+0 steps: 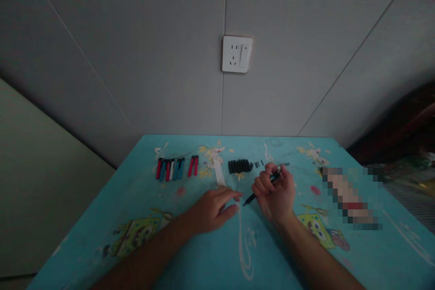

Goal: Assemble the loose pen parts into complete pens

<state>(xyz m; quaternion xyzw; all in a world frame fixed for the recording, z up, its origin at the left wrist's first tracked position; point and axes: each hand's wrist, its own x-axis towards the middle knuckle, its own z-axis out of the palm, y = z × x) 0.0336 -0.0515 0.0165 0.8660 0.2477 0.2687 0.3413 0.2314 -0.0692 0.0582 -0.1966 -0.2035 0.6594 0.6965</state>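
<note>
My right hand (273,190) is closed around a black pen (250,199), its pointed end slanting down to the left over the table. The pen's other end shows between thumb and fingers. Just left of the tip, my left hand (220,208) has thumb and index finger apart, with nothing visible between them. Beyond my hands lie thin white sticks (219,173) like pen refills and a row of short black tubes (239,166). Small black pieces (258,163) lie beside the tubes, close to my right fingers.
On the blue cartoon-print table (190,253), red, blue and white barrels (170,169) with black ends lie at the left. Two red barrels (193,166) lie apart from them. A blurred-out long object (348,197) is at the right. Behind stands a wall with a socket (237,54).
</note>
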